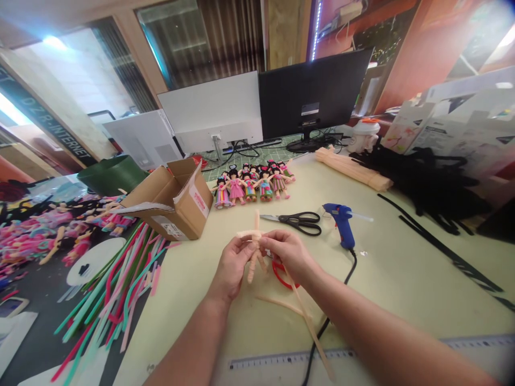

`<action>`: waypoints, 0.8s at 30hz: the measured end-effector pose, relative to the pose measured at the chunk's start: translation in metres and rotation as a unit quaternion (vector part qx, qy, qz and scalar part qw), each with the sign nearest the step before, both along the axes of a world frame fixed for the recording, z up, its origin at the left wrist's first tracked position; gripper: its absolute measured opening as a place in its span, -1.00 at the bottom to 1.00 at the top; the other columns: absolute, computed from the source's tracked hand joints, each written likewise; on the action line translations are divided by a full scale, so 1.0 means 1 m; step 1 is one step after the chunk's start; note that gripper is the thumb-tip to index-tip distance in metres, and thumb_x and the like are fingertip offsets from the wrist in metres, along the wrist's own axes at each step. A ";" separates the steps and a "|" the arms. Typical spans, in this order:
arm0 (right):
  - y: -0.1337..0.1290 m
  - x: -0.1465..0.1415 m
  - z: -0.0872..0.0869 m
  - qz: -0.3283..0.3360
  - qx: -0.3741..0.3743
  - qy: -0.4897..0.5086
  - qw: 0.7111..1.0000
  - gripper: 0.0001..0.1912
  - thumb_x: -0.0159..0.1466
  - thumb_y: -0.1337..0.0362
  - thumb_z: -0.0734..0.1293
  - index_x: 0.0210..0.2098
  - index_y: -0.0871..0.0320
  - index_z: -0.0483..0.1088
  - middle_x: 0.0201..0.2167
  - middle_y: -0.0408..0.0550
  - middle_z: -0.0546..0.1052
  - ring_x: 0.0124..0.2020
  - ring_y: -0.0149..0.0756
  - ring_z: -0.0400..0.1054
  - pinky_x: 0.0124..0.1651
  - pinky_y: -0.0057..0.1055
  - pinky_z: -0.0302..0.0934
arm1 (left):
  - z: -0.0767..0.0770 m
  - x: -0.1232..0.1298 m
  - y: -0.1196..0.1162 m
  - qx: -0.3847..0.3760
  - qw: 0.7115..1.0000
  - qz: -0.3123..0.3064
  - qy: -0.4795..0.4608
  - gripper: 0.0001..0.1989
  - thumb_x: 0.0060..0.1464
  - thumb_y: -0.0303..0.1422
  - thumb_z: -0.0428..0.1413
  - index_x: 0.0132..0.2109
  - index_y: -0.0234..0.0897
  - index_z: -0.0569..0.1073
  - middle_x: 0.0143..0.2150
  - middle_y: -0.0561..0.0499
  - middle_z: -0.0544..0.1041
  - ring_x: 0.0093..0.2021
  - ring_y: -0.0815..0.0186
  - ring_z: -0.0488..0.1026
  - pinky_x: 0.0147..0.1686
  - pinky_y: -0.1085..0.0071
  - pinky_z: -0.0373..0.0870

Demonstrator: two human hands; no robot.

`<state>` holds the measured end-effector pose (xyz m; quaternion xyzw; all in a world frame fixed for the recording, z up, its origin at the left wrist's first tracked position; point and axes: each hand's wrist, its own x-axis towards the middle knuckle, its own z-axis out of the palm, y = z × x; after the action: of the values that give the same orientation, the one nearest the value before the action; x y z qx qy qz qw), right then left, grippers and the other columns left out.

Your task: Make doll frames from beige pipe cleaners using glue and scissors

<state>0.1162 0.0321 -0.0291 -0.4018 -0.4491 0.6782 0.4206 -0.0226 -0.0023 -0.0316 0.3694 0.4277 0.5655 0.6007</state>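
Between my two hands is a small doll body of peach pipe cleaner point(256, 241), with a straight stem on top, side arms and twisted legs hanging down. My left hand point(233, 262) pinches its middle from the left, thumb against it. My right hand point(287, 252) grips the same body from the right with thumb and fingertips. A long peach pipe cleaner strand point(309, 324) runs from near my right hand toward the table's front. Red-handled scissors point(285, 274) lie partly hidden beneath my right hand. Black-handled scissors point(300, 220) rest just beyond the hands.
Right of the hands lies a blue glue gun point(341, 222) with its cord trailing forward. Finished dolls point(249, 185) stand behind, by an open cardboard box point(177, 203). Colored pipe cleaners point(116, 289) spread at left; black ones point(422, 182) pile at right. A ruler point(289, 358) lies in front.
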 end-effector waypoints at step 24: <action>-0.007 -0.006 -0.005 0.006 0.009 0.047 0.999 -0.65 0.12 0.05 0.39 -0.27 0.22 0.51 -0.53 -0.09 0.48 -0.57 -0.44 0.25 -0.55 -0.51 0.06 | 0.005 0.001 -0.001 -0.003 0.997 -0.035 -0.064 -0.75 0.04 -0.33 0.18 -0.12 -0.30 0.42 -0.31 -0.01 0.54 -0.29 0.33 0.49 -0.21 0.40 0.39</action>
<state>0.1102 0.0256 -0.0337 -0.3626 -0.4373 0.6952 0.4405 -0.0212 -0.0034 -0.0263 0.3455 0.3767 0.5651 0.6476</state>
